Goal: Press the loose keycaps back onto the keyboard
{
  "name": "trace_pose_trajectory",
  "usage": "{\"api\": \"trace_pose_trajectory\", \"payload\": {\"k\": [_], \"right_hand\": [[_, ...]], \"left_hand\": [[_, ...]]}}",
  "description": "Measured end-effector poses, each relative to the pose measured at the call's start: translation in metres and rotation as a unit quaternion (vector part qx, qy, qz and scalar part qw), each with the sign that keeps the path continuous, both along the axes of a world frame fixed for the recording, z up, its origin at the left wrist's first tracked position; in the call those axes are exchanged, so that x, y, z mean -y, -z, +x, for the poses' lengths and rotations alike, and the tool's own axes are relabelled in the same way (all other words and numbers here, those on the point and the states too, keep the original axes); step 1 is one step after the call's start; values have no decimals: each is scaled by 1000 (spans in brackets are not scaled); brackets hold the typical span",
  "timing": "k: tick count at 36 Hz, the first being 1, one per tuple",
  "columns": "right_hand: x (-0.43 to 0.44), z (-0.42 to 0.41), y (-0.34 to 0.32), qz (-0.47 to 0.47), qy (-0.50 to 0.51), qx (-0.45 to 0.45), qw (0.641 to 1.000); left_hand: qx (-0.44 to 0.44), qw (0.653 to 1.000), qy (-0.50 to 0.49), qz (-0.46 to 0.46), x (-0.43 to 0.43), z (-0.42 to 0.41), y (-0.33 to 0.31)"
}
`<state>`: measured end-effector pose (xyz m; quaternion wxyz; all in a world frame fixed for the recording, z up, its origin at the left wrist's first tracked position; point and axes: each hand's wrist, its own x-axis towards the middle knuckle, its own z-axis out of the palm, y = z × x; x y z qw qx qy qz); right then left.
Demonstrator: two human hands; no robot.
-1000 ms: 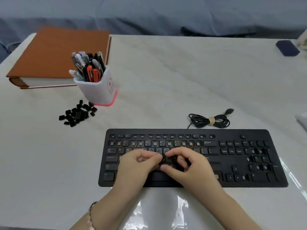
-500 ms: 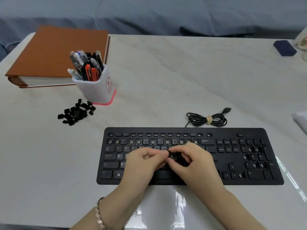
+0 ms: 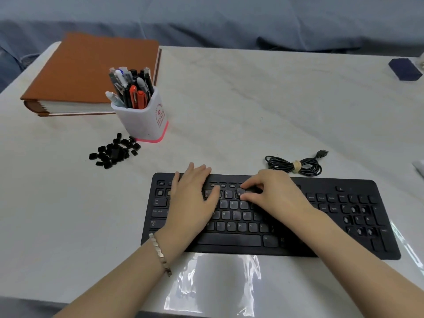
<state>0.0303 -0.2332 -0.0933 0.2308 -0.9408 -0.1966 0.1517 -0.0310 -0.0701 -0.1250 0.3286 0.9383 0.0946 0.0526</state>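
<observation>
**Head view.** My right hand [image 3: 275,193] has a narrow grip. Thumb and forefinger pinch a single keycap [image 3: 243,192] at the number row of the keyboard [image 3: 358,187], just right of the 7 key. Whether the cap is already seated cannot be told from here. My left hand [image 3: 192,198] lies flat over the upper-left keys with its fingers straight and the tips reaching the far edge of the case. It holds nothing.

**Governing relation.** The keyboard's long axis runs left to right across the worktop [image 3: 252,99]. The pile of loose keycaps [image 3: 114,152] lies on the worktop beyond the keyboard's far-left corner, just in front of the pen cup [image 3: 144,120]. It is well apart from my right hand, with my left hand between the two, so the left hand is plainly the nearer.

**Reading.** I judge that the pinched cap wants a straight downward press where it sits. The next fetch then falls to the left hand, reaching away and leftward. Bare posts show in the number pad [image 3: 358,210] at the right end, so later caps must travel nearly the whole of that long axis from pile to socket.
</observation>
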Motion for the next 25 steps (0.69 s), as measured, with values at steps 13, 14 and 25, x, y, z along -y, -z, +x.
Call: {"api": "trace_pose_trajectory", "payload": {"k": [13,14,25], "right_hand": [[0,1,4,-3,-14,3,1000],[0,1,5,-1,-17,2,1000],[-4,-1,7,5,-19,2,1000]], "left_hand": [[30,999,18,40,1,1,9],[30,999,18,40,1,1,9],[45,998,19,36,0,0,11]]}}
